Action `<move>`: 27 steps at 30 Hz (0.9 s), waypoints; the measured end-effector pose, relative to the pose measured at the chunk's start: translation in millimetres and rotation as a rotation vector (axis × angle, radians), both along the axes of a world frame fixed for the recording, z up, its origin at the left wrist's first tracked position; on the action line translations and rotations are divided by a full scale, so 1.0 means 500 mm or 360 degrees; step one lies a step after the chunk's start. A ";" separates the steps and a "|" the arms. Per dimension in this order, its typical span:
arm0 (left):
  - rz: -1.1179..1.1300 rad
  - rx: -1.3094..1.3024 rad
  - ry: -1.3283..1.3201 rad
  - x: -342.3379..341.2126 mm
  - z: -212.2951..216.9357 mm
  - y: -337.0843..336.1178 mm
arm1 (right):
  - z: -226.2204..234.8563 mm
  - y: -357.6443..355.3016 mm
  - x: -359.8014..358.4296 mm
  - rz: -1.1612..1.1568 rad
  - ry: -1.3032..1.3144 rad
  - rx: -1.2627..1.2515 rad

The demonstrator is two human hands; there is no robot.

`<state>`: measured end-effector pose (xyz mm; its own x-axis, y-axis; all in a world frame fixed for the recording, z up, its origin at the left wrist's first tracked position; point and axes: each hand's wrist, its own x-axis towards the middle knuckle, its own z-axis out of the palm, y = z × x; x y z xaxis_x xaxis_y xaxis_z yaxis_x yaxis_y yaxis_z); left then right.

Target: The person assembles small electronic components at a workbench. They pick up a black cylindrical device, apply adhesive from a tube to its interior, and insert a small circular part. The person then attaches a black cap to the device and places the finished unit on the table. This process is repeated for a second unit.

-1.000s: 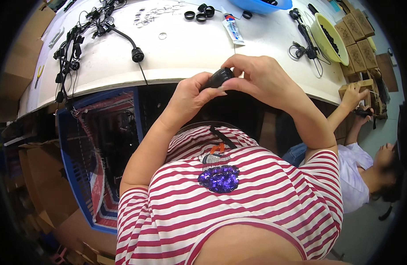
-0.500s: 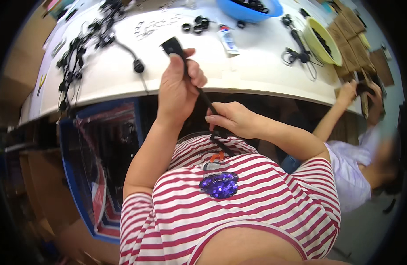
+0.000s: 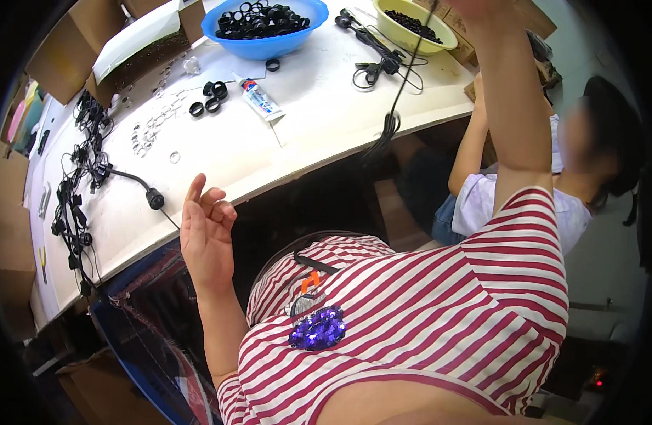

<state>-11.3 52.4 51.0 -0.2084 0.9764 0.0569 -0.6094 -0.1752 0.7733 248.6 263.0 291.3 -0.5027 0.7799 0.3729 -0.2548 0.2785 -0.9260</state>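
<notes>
My left hand (image 3: pixel 209 244) is raised in front of the table's near edge, palm turned inward. Its fingers are spread and hold nothing. My right arm stretches far to the upper right, where the picture's top edge cuts off my right hand (image 3: pixel 476 8) and hides its fingertips. A thin black cable (image 3: pixel 404 81) hangs from beside that hand, and its bundled lower end (image 3: pixel 387 131) dangles over the table's near edge. Nearest my left hand on the table is a black round connector (image 3: pixel 154 198) on a cord, joined to a tangle of black cables (image 3: pixel 81 184).
On the white table (image 3: pixel 219 166) stand a blue basin (image 3: pixel 265 48) of black rings and a yellow basin (image 3: pixel 439 44) of small black parts. A tube (image 3: pixel 261 100), loose black rings (image 3: pixel 212 99) and clear rings (image 3: pixel 145 134) lie between. A co-worker (image 3: pixel 559 149) sits at right.
My hands have parted. The left has let go of the black cabled piece and opened; the right has swung up and far right with a black cable trailing. My view has shifted right.
</notes>
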 end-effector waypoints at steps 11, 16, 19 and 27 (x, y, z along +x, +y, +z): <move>0.0063 -0.0048 0.0094 -0.004 -0.013 -0.003 | 0.016 0.232 0.061 -0.0644 -0.0020 0.0418; 0.0046 -0.0098 0.0116 -0.004 -0.020 0.003 | -0.183 0.295 0.124 -0.0960 -0.1083 0.0159; -0.0001 -0.0138 0.0103 0.002 -0.023 0.006 | -0.342 0.306 0.145 -0.1009 -0.1451 0.0206; -0.0117 -0.0221 0.0158 -0.009 -0.028 0.003 | -0.472 0.319 0.207 -0.1392 -0.2052 0.0958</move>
<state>-15.8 53.8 36.9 -0.1361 0.9887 -0.0630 -0.5359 -0.0200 0.8440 351.9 422.6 55.4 -0.2178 0.8812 0.4196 0.9523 0.2861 -0.1065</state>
